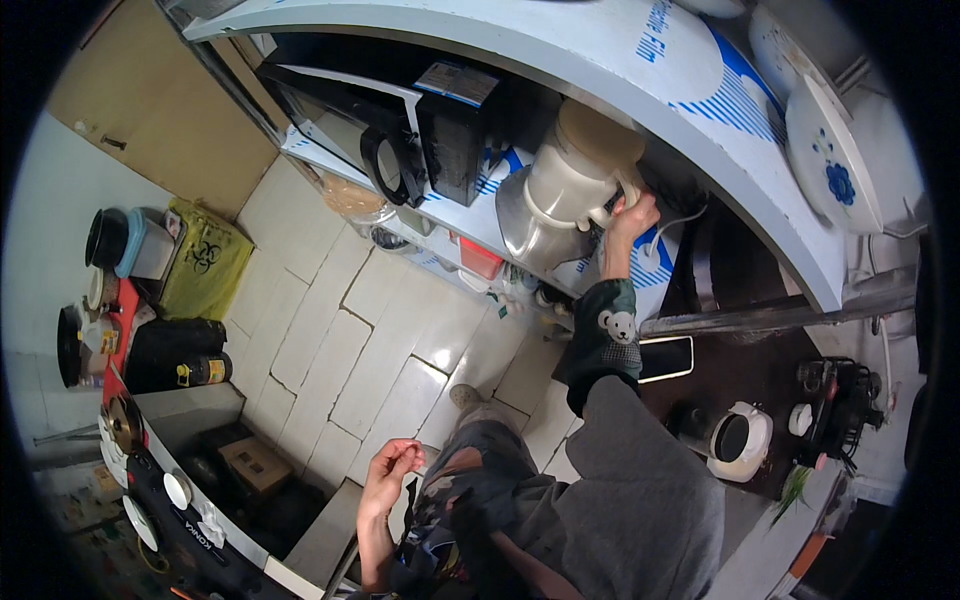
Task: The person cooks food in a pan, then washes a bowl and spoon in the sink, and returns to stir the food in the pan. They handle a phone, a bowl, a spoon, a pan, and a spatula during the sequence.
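A cream-coloured jug (574, 176) with a lid stands on a flared metallic appliance base (529, 225), both on a shelf covered in printed protective film. My right hand (634, 216) is wrapped around the jug's side handle, and its fingers are partly hidden behind it. Down by my left thigh, my left hand (390, 476) hangs over the floor with its fingers curled in against the thumb. Nothing shows in it. Left of the jug sits a black microwave oven (454, 150), its door (349, 124) swung out.
An upper shelf (570, 34) curves over the jug, holding flowered bowls (836, 169). A phone (667, 358) and a glass-bodied appliance (724, 435) rest on a dark counter (652, 405). A yellow bag (210, 259) stands on tiles across the floor, above a black gas hob (187, 525).
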Motion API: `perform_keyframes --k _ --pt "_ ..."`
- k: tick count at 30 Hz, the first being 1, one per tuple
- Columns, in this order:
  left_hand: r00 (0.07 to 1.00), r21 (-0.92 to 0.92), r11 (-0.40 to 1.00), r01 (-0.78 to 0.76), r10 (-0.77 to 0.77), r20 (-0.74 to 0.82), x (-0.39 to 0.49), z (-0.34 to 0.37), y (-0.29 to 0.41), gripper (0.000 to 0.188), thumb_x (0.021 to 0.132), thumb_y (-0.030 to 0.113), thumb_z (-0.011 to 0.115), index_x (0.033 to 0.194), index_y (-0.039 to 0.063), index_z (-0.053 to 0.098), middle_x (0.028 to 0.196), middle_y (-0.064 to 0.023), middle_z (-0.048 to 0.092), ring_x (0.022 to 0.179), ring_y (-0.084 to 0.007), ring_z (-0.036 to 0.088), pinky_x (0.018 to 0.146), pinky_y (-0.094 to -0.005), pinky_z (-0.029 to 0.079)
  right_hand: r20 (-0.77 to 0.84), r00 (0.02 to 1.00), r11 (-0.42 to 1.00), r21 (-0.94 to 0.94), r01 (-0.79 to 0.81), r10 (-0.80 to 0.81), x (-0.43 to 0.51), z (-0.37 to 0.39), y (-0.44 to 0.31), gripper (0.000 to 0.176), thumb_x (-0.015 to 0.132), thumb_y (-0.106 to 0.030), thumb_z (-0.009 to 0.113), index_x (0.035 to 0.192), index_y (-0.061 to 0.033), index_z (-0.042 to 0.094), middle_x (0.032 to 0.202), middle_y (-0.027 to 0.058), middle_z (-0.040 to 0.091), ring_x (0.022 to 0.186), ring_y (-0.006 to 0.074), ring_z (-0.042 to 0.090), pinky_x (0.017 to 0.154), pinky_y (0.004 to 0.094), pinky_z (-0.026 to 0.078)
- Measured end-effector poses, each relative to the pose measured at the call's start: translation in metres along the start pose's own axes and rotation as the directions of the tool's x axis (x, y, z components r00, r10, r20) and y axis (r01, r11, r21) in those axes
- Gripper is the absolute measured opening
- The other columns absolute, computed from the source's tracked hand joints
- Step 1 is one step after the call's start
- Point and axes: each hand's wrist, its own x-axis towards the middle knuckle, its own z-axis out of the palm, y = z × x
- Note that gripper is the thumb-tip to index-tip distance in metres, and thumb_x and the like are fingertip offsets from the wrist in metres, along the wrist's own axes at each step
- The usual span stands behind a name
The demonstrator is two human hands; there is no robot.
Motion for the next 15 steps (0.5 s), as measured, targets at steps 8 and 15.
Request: perform_keyframes --k 8,15 --pt "0.999 0.028 0.999 -0.033 0.032 0.033 -0.014 0.023 0.003 0.017 0.086 0.015 0.049 0.094 0.001 0.054 0.08 -0.0049 0.056 0.072 -0.0111 0.052 0.072 -0.0243 0.043 0.012 0.999 0.843 -0.536 0.051 -0.053 -0.001 -0.009 -0.016 0.027 0.072 -0.027 0.058 0.079 -0.0019 0.056 0.072 0.0126 0.056 0.061 0.0218 0.053 0.053 0.0344 0.039" --pt "0.938 0.143 0.985 -0.098 0.043 0.345 -0.025 0.081 -0.039 0.015 0.084 0.011 0.05 0.095 0.001 0.053 0.082 -0.0041 0.056 0.075 -0.0108 0.052 0.073 -0.025 0.043 0.563 0.819 0.614 -0.61 0.502 -0.11 -0.15 -0.137 -0.208 0.032 0.067 -0.021 0.067 0.091 -0.0033 0.056 0.092 0.0122 0.055 0.089 0.027 0.051 0.079 0.0337 0.04"
